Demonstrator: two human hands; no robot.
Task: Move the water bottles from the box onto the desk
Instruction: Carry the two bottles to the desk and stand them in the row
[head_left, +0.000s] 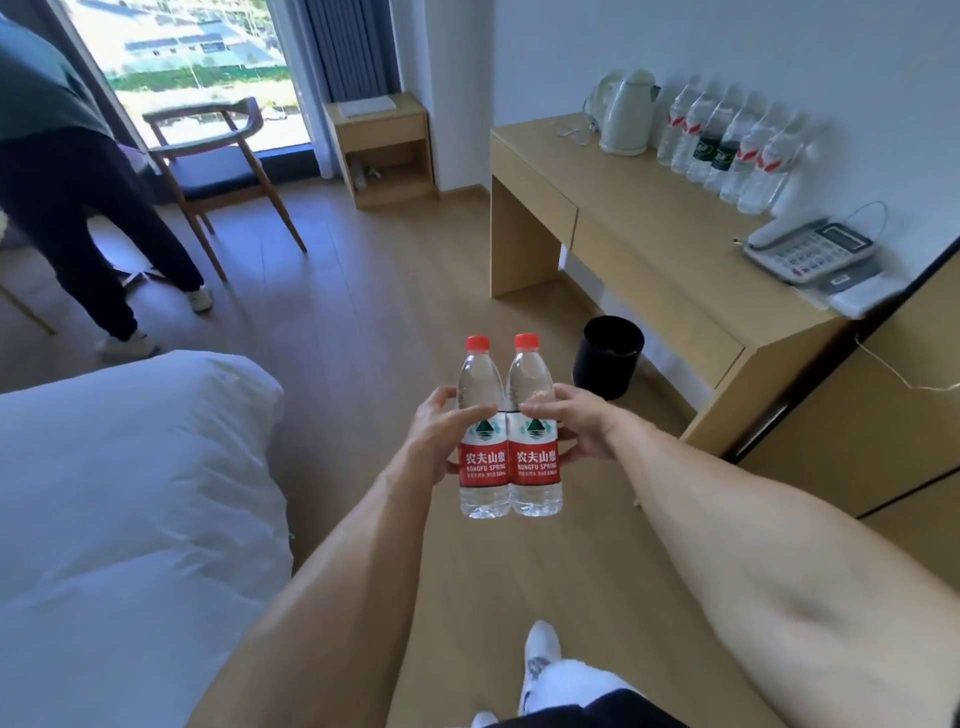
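Observation:
I hold two clear water bottles with red caps and red labels upright and side by side over the floor. My left hand (441, 428) grips the left bottle (483, 462), thumb across its label. My right hand (569, 423) grips the right bottle (534, 462). The light wooden desk (660, 223) stands at the right against the wall. A row of several water bottles (727, 150) lines its back edge. No box is in view.
On the desk stand a white kettle (626, 111) and a telephone (810, 249). A black bin (608, 356) sits on the floor by the desk. A white bed (130, 493) fills the left. Another person (67, 171), a chair (218, 171) and a bedside cabinet (382, 148) are farther back.

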